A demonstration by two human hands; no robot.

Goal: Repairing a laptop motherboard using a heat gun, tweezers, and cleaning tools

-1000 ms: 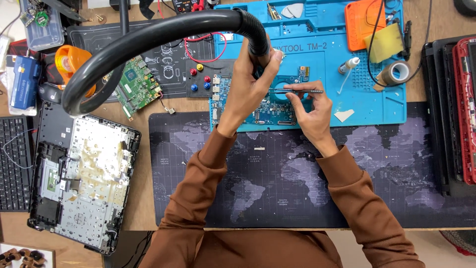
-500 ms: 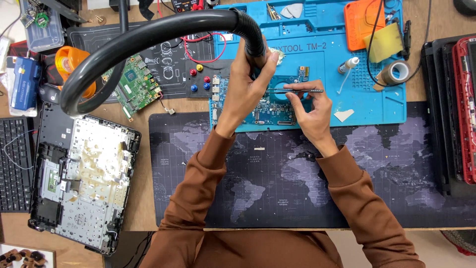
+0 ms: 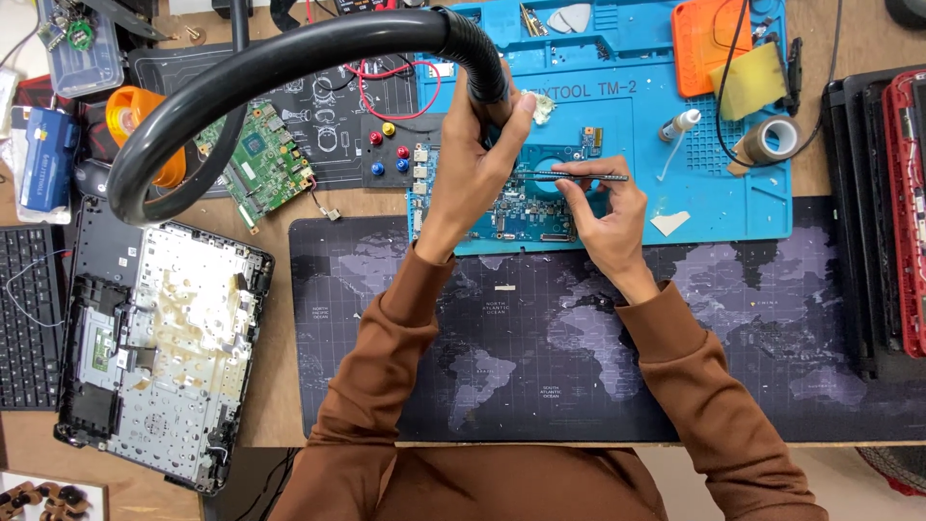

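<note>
Fingers: left hand point(image 3: 471, 164) is wrapping its fingers around the end of the black flexible hose point(image 3: 289, 58), grasping it; right hand point(image 3: 598, 207) is pinching a thin dark tool point(image 3: 579, 177) between thumb and fingertips, so neither hand is lying loose.
World-map desk mat point(image 3: 540, 357): is lying below both wrists, under the brown sleeves.
Blue repair mat point(image 3: 646, 125): is spreading beneath and beyond both hands.
Open laptop base point(image 3: 164, 338): is sitting well to the left of the left fingers.
Black flexible hose: is arching from the left fingers up and round to the far left.
Blue circuit board point(image 3: 526, 207): is resting on the blue repair mat directly under both hands, between the left palm and the right fingers.
Green circuit board point(image 3: 260, 164): is lying left of the left hand, under the hose's curve.
Thin dark tool: is lying level across the right fingers, its tip pointing toward the left hand over the blue circuit board.
Tape roll point(image 3: 769, 142): is lying well right of the right fingers.
</note>
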